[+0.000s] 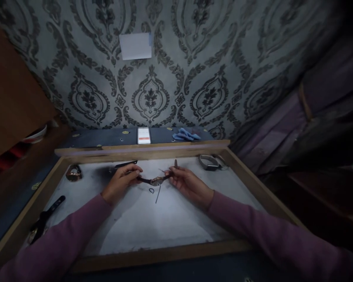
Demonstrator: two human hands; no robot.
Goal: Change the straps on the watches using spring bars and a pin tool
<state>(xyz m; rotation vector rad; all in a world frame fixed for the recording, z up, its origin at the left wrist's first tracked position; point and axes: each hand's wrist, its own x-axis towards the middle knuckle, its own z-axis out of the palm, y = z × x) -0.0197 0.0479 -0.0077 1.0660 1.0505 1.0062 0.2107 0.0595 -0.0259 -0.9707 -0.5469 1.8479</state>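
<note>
Between my hands, a wristwatch (157, 181) with a dark strap hangs just above the white tray bottom (153, 227). My left hand (122, 182) pinches the left end of its strap. The fingers of my right hand (191, 186) are closed on the right part of the strap. A thin pointed tool (161, 170) sticks out from the right fingertips, and a brown flat end (175, 163) rises above them; whether these are one piece I cannot tell. Below the watch lie a small dark loop (151, 190) and a thin dark strip (158, 194).
A wooden rim (147, 149) surrounds the tray. Inside it are a gold-coloured watch (74, 173), a black-strapped watch (45, 215), a silvery watch (208, 162) and a long black object (126, 164). Behind the rim lie a phone (144, 135) and a blue cloth (186, 134).
</note>
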